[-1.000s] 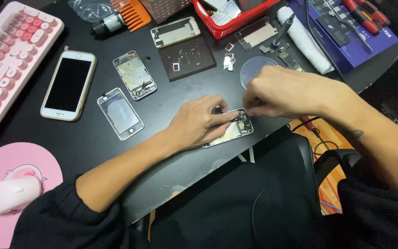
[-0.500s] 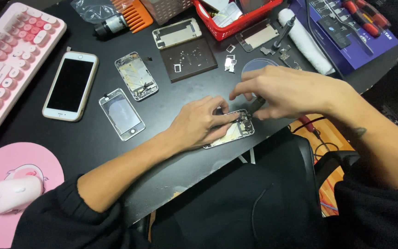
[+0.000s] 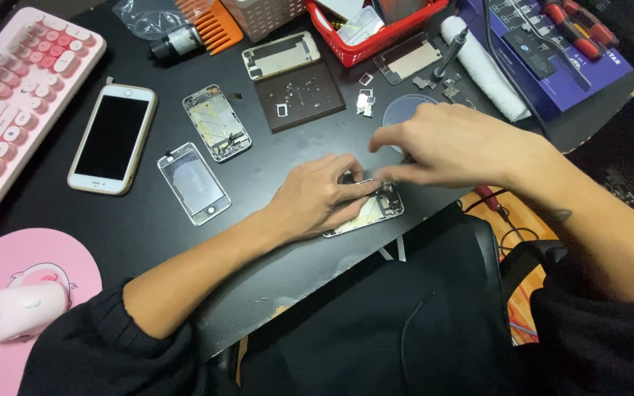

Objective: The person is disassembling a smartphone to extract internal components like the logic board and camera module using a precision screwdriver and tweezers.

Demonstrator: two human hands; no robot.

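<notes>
Seen from above, a person in black sleeves works at a black counter (image 3: 273, 279) on an opened phone frame (image 3: 372, 213) that lies flat just inside the counter's near edge, toward its right end. The left hand (image 3: 317, 196) rests palm down on the frame, fingers curled over its left part and pressing it to the counter. The right hand (image 3: 453, 147) hovers over the frame's upper right end, thumb and forefinger pinched together at a small metal part there; whether anything is held between the fingertips is too small to tell. To the left of the hands, near the middle of the counter, lie a loose glass screen panel (image 3: 193, 182) and a second stripped phone frame (image 3: 216, 122), and further left a whole white-and-gold phone (image 3: 112, 138), face up with a dark screen. A dark square mat (image 3: 299, 95) dotted with tiny parts sits toward the far edge, with a red basket (image 3: 376, 29) behind it. A pink keyboard (image 3: 9, 103) fills the far left corner, and a pink mouse (image 3: 20, 312) sits on a pink pad (image 3: 31, 268) at the near left corner.
</notes>
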